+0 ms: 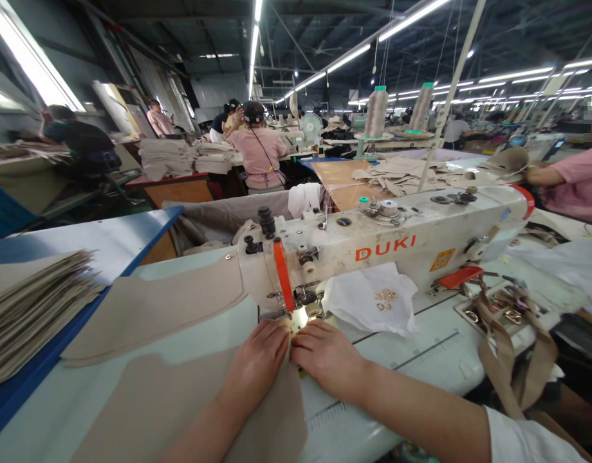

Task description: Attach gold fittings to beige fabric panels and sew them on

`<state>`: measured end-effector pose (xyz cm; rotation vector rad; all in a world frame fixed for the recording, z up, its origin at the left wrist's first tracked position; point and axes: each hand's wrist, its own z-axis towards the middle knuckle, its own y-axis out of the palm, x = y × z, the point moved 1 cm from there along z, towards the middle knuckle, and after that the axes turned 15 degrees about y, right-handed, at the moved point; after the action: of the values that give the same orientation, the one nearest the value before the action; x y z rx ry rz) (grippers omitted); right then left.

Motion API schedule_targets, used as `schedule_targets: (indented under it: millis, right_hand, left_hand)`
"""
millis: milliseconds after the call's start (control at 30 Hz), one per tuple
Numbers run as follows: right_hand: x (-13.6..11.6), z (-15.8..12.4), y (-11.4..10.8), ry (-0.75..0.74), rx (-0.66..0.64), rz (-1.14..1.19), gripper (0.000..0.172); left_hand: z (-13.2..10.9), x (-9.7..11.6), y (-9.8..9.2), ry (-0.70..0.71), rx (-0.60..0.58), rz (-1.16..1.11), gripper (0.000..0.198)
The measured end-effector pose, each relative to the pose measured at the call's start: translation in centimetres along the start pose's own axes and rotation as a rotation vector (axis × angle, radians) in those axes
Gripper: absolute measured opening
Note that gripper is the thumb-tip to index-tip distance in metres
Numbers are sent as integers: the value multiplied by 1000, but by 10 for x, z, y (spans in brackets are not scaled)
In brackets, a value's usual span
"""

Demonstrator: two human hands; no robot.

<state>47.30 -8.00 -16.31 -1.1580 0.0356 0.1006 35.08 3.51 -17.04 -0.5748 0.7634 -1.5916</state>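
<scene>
My left hand [260,363] lies palm-down on a beige fabric panel [156,405], fingers pressed together at the needle of a white DUKI sewing machine [383,247]. My right hand [327,360] rests beside it, its fingertips pinching the fabric's edge under the lit presser foot [300,316]. The two hands touch at the fingertips. A second beige panel [146,308] lies flat behind the left hand.
A stack of beige cut pieces [33,308] sits at the left on a blue-edged table. White cloth with small metal rings [385,298] lies under the machine arm. Beige straps and buckles [503,321] hang at the right. Other workers sit at tables behind and at the right.
</scene>
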Motion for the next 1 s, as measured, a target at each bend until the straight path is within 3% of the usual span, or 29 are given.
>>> schedule_targets:
  millis: [500,1000]
  right_hand:
    - [0,3,0,50,-15,-20,6]
    - [5,12,-2,90,-81,-56,6]
  left_hand:
    - [-2,1,-3,-64,-28,-78,28]
    - [2,-6,-1,-63,30,-74,29]
